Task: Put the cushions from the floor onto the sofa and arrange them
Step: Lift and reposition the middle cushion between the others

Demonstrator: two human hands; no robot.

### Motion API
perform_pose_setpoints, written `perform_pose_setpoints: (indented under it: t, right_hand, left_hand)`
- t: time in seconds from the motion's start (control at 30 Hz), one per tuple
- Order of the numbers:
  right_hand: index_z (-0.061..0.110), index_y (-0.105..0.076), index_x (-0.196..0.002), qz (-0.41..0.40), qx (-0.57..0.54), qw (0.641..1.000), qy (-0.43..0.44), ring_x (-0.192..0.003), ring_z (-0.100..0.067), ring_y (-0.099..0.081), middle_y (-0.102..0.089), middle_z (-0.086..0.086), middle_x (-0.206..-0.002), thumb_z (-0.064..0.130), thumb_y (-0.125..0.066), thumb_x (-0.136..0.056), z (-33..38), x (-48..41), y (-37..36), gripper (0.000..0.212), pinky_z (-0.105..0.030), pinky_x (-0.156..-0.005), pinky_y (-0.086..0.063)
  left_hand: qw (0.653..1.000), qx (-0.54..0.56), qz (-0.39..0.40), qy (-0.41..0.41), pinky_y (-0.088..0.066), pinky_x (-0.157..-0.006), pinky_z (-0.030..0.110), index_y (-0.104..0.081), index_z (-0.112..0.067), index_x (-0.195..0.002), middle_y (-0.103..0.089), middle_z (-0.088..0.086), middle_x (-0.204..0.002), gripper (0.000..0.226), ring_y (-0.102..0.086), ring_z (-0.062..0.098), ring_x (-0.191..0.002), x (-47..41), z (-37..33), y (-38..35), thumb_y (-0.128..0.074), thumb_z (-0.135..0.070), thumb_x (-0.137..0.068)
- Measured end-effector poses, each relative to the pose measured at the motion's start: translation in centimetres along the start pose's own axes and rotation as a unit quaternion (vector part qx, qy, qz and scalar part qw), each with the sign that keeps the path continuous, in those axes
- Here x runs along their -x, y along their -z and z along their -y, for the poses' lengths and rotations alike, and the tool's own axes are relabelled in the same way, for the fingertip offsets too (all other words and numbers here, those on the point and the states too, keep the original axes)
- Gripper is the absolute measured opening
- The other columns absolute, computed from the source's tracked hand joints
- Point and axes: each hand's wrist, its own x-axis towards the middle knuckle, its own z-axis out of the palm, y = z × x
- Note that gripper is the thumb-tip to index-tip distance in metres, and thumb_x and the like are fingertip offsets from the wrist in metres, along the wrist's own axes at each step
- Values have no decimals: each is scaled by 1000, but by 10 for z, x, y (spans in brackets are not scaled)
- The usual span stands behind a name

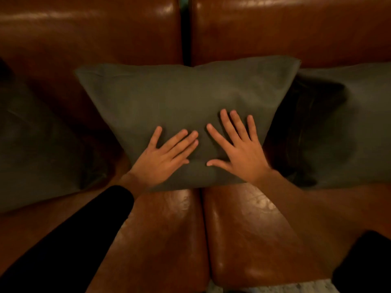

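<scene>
A grey-green cushion [179,98] leans against the backrest of the brown leather sofa [165,229], right over the gap between the two seats. My left hand [163,157] lies flat on its lower left part, fingers spread. My right hand [239,149] lies flat on its lower right part, fingers apart. Neither hand grips anything. A second grey-green cushion [36,144] rests on the sofa at the left. A third cushion [351,127] of the same colour stands at the right, partly behind the middle one.
The sofa backrest [275,32] fills the top of the view, split by a dark gap [185,28]. Bare seat leather lies in front of the cushions. A strip of pale floor [275,287] shows at the bottom edge.
</scene>
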Motion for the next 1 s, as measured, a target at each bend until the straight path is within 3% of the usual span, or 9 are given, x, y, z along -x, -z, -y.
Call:
perform_pose_setpoints:
  t: [0.13, 0.2, 0.37, 0.5, 0.6, 0.73, 0.9, 0.93, 1.0]
  right_hand:
    - [24, -21, -148, 13, 1, 997, 76, -143, -25, -11, -18, -7, -153, 72, -52, -73, 23, 21, -10, 94, -46, -116, 4]
    - [28, -15, -151, 36, 32, 993, 106, -141, -24, -16, -17, -3, -153, 79, -53, -66, 10, 13, -13, 106, -41, -116, 8]
    - [29, 0, -150, 67, 69, 989, 116, -139, -24, -21, -17, -1, -153, 76, -70, -54, -16, 0, -27, 127, -38, -116, 3]
    - [30, -1, -151, 64, 61, 989, 117, -140, -25, -19, -17, -2, -154, 78, -63, -61, -15, 7, -25, 119, -40, -117, 3]
    - [29, -21, -150, 21, 1, 993, 119, -142, -25, -20, -21, -3, -154, 73, -49, -80, -7, 11, -14, 86, -44, -117, -1]
    - [29, -31, -144, -56, -29, 996, 61, -144, -23, -20, -27, -4, -151, 56, -47, -93, 20, 8, 2, 60, -51, -115, -2]
    - [36, -31, -144, -49, 7, 999, 5, -141, -34, -24, -28, -8, -152, 69, -44, -87, -3, -10, 12, 67, -62, -110, -8]
    - [36, -30, -145, -37, 13, 998, -43, -141, -38, -21, -26, -12, -153, 74, -42, -83, -13, -8, 14, 73, -64, -108, -6]
    - [35, -22, -148, 0, -28, 982, -186, -143, -44, -6, -11, -19, -157, 83, -41, -74, -23, -5, 19, 90, -65, -106, 3]
  left_hand:
    - [992, 107, 59, -9, 10, -114, 52, -11, -19, -150, 15, -5, -159, 95, 8, 13, -147, 5, 9, -6, -38, -75, -78]
    - [993, 89, 74, -22, 15, -113, 51, -5, -21, -151, 19, -6, -158, 111, 14, 13, -146, -1, 24, -10, -34, -84, -65]
    - [994, 70, 77, -40, 14, -113, 51, -6, -28, -152, 12, -3, -160, 109, 13, 13, -146, -6, 40, -29, -33, -87, -65]
    - [996, 67, 54, -35, 4, -115, 51, -16, -31, -152, 1, -5, -161, 91, -2, 14, -148, 27, 66, -23, -37, -80, -79]
    - [996, 73, 34, -33, -1, -114, 57, -18, -31, -151, -5, -3, -161, 86, -9, 18, -147, 52, 88, -11, -44, -74, -82]
    - [994, 97, -27, 40, -3, -114, 53, -18, -21, -152, -10, 11, -160, 85, -9, 22, -147, 22, 74, 7, -45, -68, -87]
    - [995, 102, 13, 13, 2, -114, 51, -26, -27, -149, -27, 9, -154, 82, -9, 22, -147, -9, 88, 13, -42, -74, -85]
    - [993, 104, 29, 50, 6, -113, 51, -24, -29, -149, -24, 11, -155, 82, -7, 26, -147, -8, 92, 15, -39, -76, -84]
    - [960, 141, 80, 227, 16, -108, 56, -17, -34, -150, -9, 19, -158, 84, 1, 37, -145, -7, 93, 22, -36, -78, -81]
